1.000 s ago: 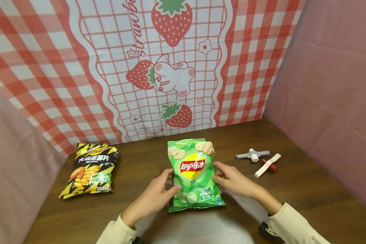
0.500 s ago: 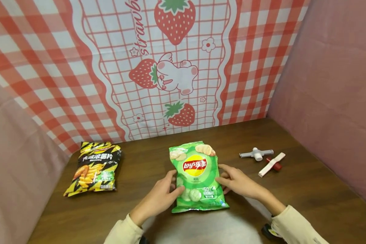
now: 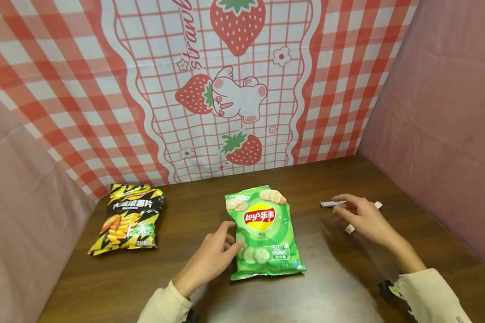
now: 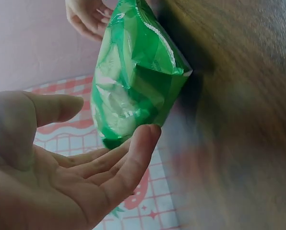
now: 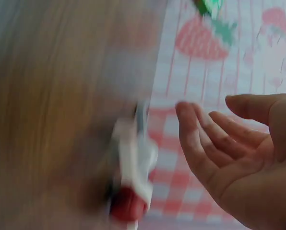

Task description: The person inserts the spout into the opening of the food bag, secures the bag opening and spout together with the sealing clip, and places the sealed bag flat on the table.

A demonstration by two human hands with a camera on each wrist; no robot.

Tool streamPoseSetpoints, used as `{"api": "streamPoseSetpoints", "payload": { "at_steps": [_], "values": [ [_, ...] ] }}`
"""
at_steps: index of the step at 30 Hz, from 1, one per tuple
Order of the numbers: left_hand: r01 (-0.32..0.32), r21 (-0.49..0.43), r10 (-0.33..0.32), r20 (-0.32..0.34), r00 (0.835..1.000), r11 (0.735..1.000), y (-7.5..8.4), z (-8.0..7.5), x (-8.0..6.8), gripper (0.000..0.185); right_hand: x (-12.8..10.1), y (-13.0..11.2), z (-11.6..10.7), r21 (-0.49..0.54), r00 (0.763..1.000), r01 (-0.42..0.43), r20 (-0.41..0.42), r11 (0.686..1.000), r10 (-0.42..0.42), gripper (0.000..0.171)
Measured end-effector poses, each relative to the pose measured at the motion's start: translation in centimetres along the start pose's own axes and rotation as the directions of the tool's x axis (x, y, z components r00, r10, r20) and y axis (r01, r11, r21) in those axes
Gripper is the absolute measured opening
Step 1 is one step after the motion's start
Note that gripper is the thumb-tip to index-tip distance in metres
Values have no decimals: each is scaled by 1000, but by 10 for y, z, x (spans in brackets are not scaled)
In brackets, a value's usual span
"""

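Note:
A green Lay's chip bag (image 3: pixel 262 235) lies face up on the wooden table. At its left side rests my left hand (image 3: pixel 210 258), with thumb and fingers spread. The left wrist view shows fingertips (image 4: pixel 150 132) right at the bag's edge, the thumb apart from it. My right hand (image 3: pixel 365 222) hovers over two bag clips, nothing in its fingers. It covers most of the grey clip (image 3: pixel 330 204) and the white-and-red clip (image 3: pixel 350 229), whose ends stick out. In the right wrist view the fingers are loosely bent, beside the blurred red knob (image 5: pixel 128 205).
A black-and-yellow chip bag (image 3: pixel 131 217) lies at the back left of the table (image 3: pixel 194 206). Behind stands a red-and-white checked cloth (image 3: pixel 339 89) with strawberries. Pink cloth walls (image 3: pixel 444 134) close off both sides.
My right hand has left the green bag's right side and moved right, over the clips. The left hand stays by the bag. The whole head view has shifted slightly.

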State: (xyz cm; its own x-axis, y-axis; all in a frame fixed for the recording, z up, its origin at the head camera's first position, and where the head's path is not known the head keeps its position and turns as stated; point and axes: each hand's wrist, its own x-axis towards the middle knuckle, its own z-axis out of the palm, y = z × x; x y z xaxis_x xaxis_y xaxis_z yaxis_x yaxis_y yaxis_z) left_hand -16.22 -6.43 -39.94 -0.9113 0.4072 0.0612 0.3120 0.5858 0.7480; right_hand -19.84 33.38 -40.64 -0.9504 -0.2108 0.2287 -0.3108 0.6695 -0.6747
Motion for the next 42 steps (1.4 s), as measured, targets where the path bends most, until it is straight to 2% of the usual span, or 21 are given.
{"api": "streamPoseSetpoints", "payload": {
  "at_steps": [4,8,11,14,18,21,24,27,31,36,38,42],
  "values": [
    [-41,59,45,-63,997,997,3,-2,-2,33,-6,22,-21,-210,998,6,-62,978,-19,29],
    [-88,107,101,-118,988,990,9,-2,-3,7,-6,37,-30,-309,999,39,4,950,-39,26],
    [-121,140,142,-149,979,983,14,0,-3,9,-4,44,-32,-364,998,47,64,930,-25,30],
    [-175,146,198,-159,967,974,18,3,-3,10,-6,49,-31,-402,994,40,107,915,3,41],
    [-306,104,318,-136,938,946,22,9,-1,8,-13,54,-28,-421,990,81,139,904,-24,47],
    [-405,34,407,-98,908,914,25,14,0,5,-16,56,-25,-440,990,110,133,891,-57,41],
    [-460,-19,458,-68,886,888,28,19,2,5,-17,55,-23,-452,992,98,113,886,-53,37],
    [-478,-32,477,-52,878,878,33,26,5,5,-16,51,-20,-456,995,76,96,887,-36,38],
    [-475,-63,474,-23,880,878,40,32,8,3,-14,44,-14,-476,997,58,73,878,-26,33],
    [-482,-83,482,-20,876,872,48,38,12,6,-18,29,-2,-524,995,84,1,848,-98,22],
    [-490,-72,489,-26,872,869,50,39,12,7,-20,20,2,-511,990,108,-26,853,-141,18],
    [-504,-30,501,-67,863,863,51,39,13,10,-21,-5,8,-415,980,170,-28,894,-199,11]
  ]
}}
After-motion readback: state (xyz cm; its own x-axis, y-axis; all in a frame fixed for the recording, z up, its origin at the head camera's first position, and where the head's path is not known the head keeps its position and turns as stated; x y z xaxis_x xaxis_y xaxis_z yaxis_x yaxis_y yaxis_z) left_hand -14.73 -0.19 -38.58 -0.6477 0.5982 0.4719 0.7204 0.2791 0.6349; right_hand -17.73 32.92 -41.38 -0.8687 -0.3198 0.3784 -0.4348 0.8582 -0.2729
